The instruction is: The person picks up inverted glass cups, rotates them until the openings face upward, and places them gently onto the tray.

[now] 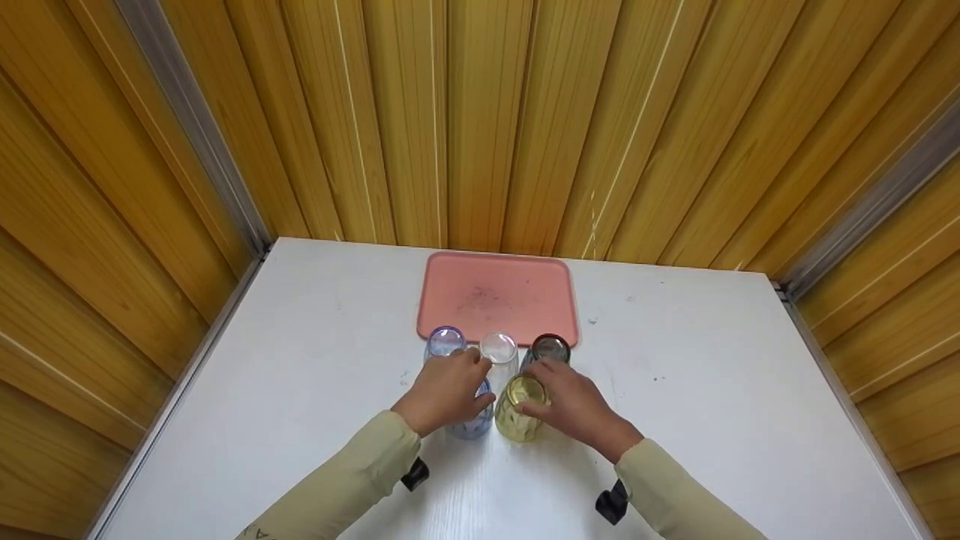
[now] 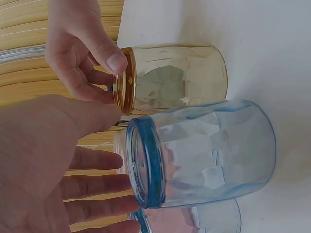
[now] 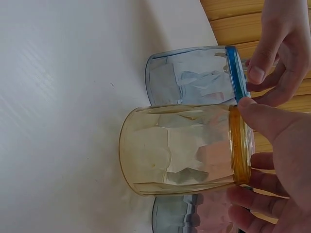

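Observation:
Several glass tumblers stand grouped on the white table, thick coloured ends up. My left hand is over the front blue glass, fingers loosely extended, fingertips right at its blue band. Beside it, my right hand holds the top of the yellow glass, thumb on the near side and fingers on the far side of its amber band. Behind these two are another blue glass, a colourless glass and a dark glass. The hands partly cover the front blue glass in the head view.
A pink tray lies flat behind the glasses, close against the back row. Wood-patterned panels enclose the white table at the back and both sides. A black wrist-camera mount hangs under the right sleeve.

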{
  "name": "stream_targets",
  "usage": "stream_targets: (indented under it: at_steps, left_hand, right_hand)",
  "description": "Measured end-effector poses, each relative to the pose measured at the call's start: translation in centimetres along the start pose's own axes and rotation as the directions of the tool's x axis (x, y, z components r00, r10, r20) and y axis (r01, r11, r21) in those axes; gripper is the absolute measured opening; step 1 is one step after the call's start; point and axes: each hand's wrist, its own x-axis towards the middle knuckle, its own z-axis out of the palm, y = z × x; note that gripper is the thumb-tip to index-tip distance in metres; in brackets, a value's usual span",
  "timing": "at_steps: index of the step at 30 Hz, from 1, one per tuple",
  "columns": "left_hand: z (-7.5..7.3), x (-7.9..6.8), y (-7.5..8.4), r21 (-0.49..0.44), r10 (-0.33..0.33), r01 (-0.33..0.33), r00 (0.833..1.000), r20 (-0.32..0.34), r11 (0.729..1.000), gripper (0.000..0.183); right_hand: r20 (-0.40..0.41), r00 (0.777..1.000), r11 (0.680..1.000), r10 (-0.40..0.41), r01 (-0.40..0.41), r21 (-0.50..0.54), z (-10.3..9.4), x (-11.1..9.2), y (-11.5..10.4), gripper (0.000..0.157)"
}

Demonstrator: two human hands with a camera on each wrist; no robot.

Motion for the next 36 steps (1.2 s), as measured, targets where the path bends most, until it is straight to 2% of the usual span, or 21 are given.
stream_targets:
  at_steps: [9,26,32,36]
  left_hand:
    - [0.2,0.0,0.0,0.025,0.020,-0.019,1.000,-0.016,1.000,0.042]
    - [0.9,0.4,0.3,-0.035,-0.011,0.012,0.999,0.031,0.999,0.044]
    - [1.2,0.5,0.4,-0.068,-0.012,0.014,0.999,0.034,0.998,0.045]
    - [1.4,0.5,0.4,-0.025,0.002,-0.002,1.000,0.009,1.000,0.043]
  right_hand:
    - [-0.003,1.000,1.000,-0.018,0.018,0.006,-0.1,0.2,-0.3,0.049]
    - [0.004,1.000,1.000,0.018,-0.018,0.001,0.0,0.1,-0.4,0.050]
    - [0.001,1.000,1.000,0.003,-0.003,-0.015,0.0,0.1,-0.2,0.050]
    - [-0.007,1.000,1.000,-0.015,0.015,-0.012,0.1,0.1,-0.1,0.051]
